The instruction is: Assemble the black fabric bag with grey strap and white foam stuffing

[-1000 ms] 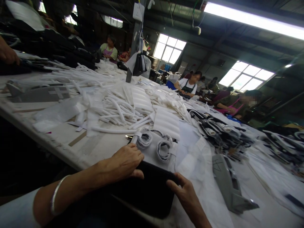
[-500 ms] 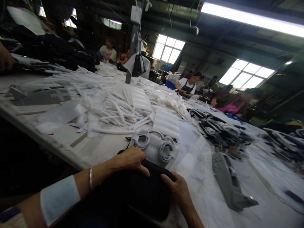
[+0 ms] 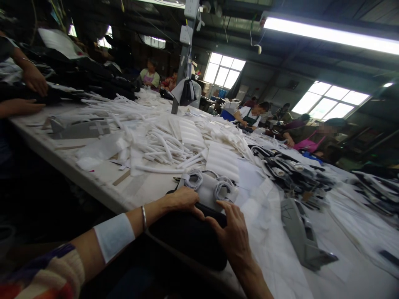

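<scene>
Left hand point(image 3: 184, 200) and right hand point(image 3: 233, 230) grasp black case's point(image 3: 193, 234) rim; step: apparently rim-handling; next move likely needs even grip.

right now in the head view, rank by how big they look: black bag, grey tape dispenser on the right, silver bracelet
1. Black bag, though its lower edge fades into shadow
2. Grey tape dispenser on the right
3. Silver bracelet, clearly smallest
</scene>
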Tool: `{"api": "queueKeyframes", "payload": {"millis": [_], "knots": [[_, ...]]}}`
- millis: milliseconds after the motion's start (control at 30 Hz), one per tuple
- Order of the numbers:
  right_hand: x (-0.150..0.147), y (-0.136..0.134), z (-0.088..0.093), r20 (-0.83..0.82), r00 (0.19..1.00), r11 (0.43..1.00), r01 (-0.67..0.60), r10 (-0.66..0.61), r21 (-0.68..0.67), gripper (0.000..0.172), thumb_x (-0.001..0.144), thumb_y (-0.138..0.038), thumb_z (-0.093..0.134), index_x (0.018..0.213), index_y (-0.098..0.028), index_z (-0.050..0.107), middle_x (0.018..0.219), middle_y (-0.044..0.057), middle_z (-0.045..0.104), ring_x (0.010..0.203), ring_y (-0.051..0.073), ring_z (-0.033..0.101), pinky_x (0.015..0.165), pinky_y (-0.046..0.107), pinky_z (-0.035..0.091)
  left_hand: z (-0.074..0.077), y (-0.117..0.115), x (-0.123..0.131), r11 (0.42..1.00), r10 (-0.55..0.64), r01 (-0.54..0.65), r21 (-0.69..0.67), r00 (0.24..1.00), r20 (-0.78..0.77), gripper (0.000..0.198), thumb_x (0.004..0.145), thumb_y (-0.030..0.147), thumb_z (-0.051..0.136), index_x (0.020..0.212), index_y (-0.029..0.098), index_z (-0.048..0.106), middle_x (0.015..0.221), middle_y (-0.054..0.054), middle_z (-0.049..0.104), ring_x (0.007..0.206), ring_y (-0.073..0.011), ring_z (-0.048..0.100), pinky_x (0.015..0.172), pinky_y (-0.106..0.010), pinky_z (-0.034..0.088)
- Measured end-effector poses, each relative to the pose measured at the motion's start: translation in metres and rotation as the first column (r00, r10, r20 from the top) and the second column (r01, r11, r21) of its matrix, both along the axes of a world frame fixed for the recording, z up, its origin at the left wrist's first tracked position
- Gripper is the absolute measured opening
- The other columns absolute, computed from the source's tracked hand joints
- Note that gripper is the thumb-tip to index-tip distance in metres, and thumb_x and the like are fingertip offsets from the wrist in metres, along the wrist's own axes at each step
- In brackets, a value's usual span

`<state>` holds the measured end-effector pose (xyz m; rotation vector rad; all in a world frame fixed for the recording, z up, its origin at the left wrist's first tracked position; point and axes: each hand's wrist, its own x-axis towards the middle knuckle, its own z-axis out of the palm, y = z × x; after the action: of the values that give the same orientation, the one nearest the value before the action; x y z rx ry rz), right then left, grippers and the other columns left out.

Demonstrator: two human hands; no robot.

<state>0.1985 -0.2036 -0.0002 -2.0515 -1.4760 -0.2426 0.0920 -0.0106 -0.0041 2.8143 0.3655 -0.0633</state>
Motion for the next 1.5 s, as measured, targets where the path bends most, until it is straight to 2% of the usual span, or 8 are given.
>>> {"api": "queueKeyframes", "payload": {"millis": [100, 267, 433, 567, 867, 1100, 1367, 1500], "knots": [[-0.016, 0.024, 0.012, -0.008, 0.993, 0.966, -0.118, 0.119, -0.228, 0.058, 0.076, -0.04, 0.076, 0.126, -0.022, 0.054, 0.12, 0.01, 0.064, 0.112, 0.029, 0.057, 0.096, 0.04, 0.042, 0.005, -0.001, -0.002, 1.0, -0.024, 0.024, 0.01, 1.0, -0.006, 0.061, 0.074, 0.074, 0.056, 0.076, 0.016, 0.074, 0.067, -0.011, 0.069, 0.068, -0.0288, 0.068, 0.058, -0.032, 0.046], [-0.015, 0.046, 0.011, -0.104, 0.994, 0.85, -0.087, 0.039, -0.52, 0.067, 0.07, -0.054, 0.077, 0.125, -0.022, 0.055, 0.108, 0.01, 0.07, 0.101, 0.031, 0.065, 0.081, 0.035, 0.046, 0.002, -0.004, -0.004, 0.999, -0.025, 0.025, 0.026, 1.0, 0.0, 0.059, 0.076, 0.07, 0.056, 0.077, 0.015, 0.075, 0.065, -0.014, 0.069, 0.068, -0.0311, 0.068, 0.061, -0.036, 0.048], [-0.007, 0.046, -0.001, -0.092, 0.996, 0.832, -0.036, -0.019, -0.554, 0.069, 0.071, -0.065, 0.071, 0.124, -0.024, 0.054, 0.094, 0.008, 0.073, 0.092, 0.03, 0.069, 0.07, 0.031, 0.042, -0.002, -0.004, -0.002, 1.0, -0.022, 0.022, -0.004, 1.0, 0.007, 0.055, 0.079, 0.067, 0.057, 0.076, 0.014, 0.074, 0.066, -0.014, 0.069, 0.07, -0.0324, 0.069, 0.062, -0.037, 0.048], [-0.006, 0.047, -0.006, -0.086, 0.996, 0.838, -0.043, -0.004, -0.544, 0.061, 0.077, -0.066, 0.065, 0.121, -0.025, 0.055, 0.084, 0.005, 0.073, 0.085, 0.028, 0.07, 0.064, 0.029, 0.039, 0.0, -0.006, -0.005, 0.999, -0.019, 0.02, -0.026, 0.999, 0.036, 0.046, 0.083, 0.06, 0.059, 0.097, 0.018, 0.072, 0.072, -0.011, 0.071, 0.074, -0.0299, 0.069, 0.065, -0.035, 0.048], [-0.008, 0.048, -0.004, -0.034, 0.999, 0.85, -0.045, 0.032, -0.526, 0.049, 0.086, -0.059, 0.059, 0.12, -0.024, 0.06, 0.097, 0.009, 0.075, 0.09, 0.03, 0.07, 0.07, 0.032, 0.044, -0.005, -0.017, -0.015, 0.995, 0.024, 0.009, -0.097, 0.943, 0.333, 0.015, 0.094, 0.023, 0.048, 0.103, 0.016, 0.058, 0.097, -0.008, 0.069, 0.09, -0.0229, 0.067, 0.079, -0.033, 0.05], [-0.007, 0.049, -0.005, -0.043, 0.999, 0.842, -0.016, -0.009, -0.54, 0.045, 0.091, -0.057, 0.051, 0.089, -0.018, 0.074, 0.089, 0.015, 0.075, 0.084, 0.031, 0.071, 0.068, 0.033, 0.047, 0.01, -0.038, 0.042, 0.944, 0.217, -0.03, -0.329, 0.806, 0.551, 0.015, 0.091, 0.019, 0.047, 0.103, 0.02, 0.056, 0.096, -0.004, 0.07, 0.091, -0.0176, 0.066, 0.082, -0.026, 0.049], [-0.004, 0.052, -0.01, -0.134, 0.991, 0.887, -0.07, 0.009, -0.456, 0.052, 0.08, -0.066, 0.062, 0.11, -0.024, 0.067, 0.096, 0.008, 0.076, 0.088, 0.029, 0.072, 0.07, 0.032, 0.048, 0.018, -0.012, 0.107, 0.91, 0.363, -0.122, -0.395, 0.693, 0.622, 0.022, 0.095, 0.022, 0.035, 0.106, 0.02, 0.053, 0.099, -0.008, 0.07, 0.09, -0.0191, 0.066, 0.083, -0.03, 0.048], [-0.002, 0.054, -0.015, -0.121, 0.991, 0.876, -0.007, -0.059, -0.483, 0.056, 0.072, -0.075, 0.063, 0.095, -0.024, 0.068, 0.088, 0.006, 0.076, 0.081, 0.028, 0.072, 0.065, 0.03, 0.049, 0.012, 0.005, 0.119, 0.935, 0.352, -0.286, -0.209, 0.808, 0.472, 0.022, 0.097, 0.024, 0.036, 0.103, 0.019, 0.056, 0.094, -0.009, 0.071, 0.088, -0.0203, 0.068, 0.078, -0.03, 0.047]]}}
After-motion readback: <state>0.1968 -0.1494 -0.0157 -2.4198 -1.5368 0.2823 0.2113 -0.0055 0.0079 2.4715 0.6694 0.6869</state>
